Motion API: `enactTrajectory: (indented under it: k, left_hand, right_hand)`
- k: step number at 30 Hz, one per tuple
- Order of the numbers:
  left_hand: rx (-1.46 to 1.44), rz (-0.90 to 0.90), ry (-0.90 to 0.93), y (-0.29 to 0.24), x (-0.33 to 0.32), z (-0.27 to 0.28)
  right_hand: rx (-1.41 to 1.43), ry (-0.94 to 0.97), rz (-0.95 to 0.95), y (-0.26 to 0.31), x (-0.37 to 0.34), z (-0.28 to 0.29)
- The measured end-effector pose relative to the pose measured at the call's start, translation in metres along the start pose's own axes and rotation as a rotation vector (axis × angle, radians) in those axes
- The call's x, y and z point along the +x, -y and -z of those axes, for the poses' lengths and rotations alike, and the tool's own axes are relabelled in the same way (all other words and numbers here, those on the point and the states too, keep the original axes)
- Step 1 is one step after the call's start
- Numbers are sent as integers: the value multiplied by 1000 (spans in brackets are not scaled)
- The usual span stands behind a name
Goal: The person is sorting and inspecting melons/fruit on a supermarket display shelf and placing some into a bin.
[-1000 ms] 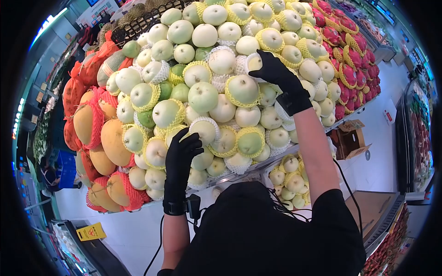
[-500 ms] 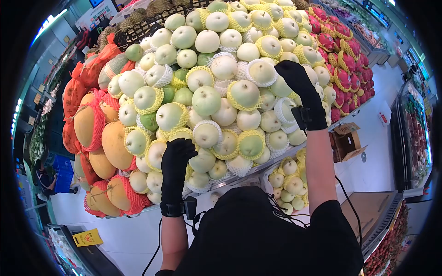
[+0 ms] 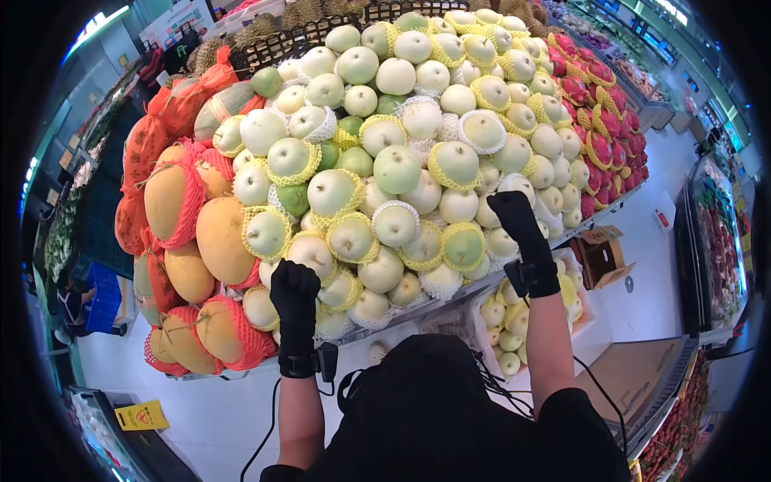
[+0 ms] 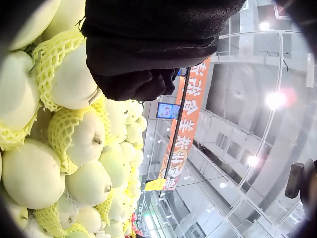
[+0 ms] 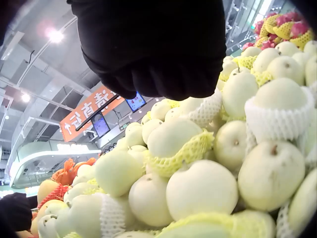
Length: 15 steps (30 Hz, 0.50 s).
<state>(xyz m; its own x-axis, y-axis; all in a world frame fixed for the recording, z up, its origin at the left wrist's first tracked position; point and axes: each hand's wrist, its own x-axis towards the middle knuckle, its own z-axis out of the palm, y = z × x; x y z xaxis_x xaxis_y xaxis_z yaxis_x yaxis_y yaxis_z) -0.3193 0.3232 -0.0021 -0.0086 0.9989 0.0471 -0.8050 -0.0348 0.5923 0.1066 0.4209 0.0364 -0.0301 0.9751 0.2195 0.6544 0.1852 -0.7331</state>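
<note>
Pale green melons lie piled on a sloping stand, some in yellow or white foam nets. My black-gloved left hand is curled over the pile's front left, near the netted mangoes or orange melons. In the left wrist view the left hand has folded fingers and shows nothing held. My gloved right hand is at the pile's front right, beside a white-netted melon. Its fingers look curled in the right wrist view, where the right hand shows no fruit held.
Pink dragon fruit in yellow nets adjoins the pile's right side. Below the stand's front edge are a box of small melons and an open carton. Cables hang from both wrists. A yellow floor sign stands at lower left.
My right hand has left a white-netted melon on the pile and moved down and right, its fingers now curled. My left hand has curled its fingers and shifted slightly left and down.
</note>
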Motion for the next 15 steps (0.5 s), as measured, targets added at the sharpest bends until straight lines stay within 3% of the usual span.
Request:
enactTrajectory:
  k: [2,5,10,15]
  left_hand:
    - [64,-35,-86,-6,-3,4]
    - [9,-9,-53,-12,-8,14]
    - [-4,39,-152,-8,-21,27]
    - [77,47,-205,-19,-30,38]
  right_hand:
    - [51,11,-90,11,-25,-9]
    - [67,-33,-189,15,-69,-31]
    - [89,-7,-444,18,-135,-53]
    - [202,-12,-464,4,-175,-66]
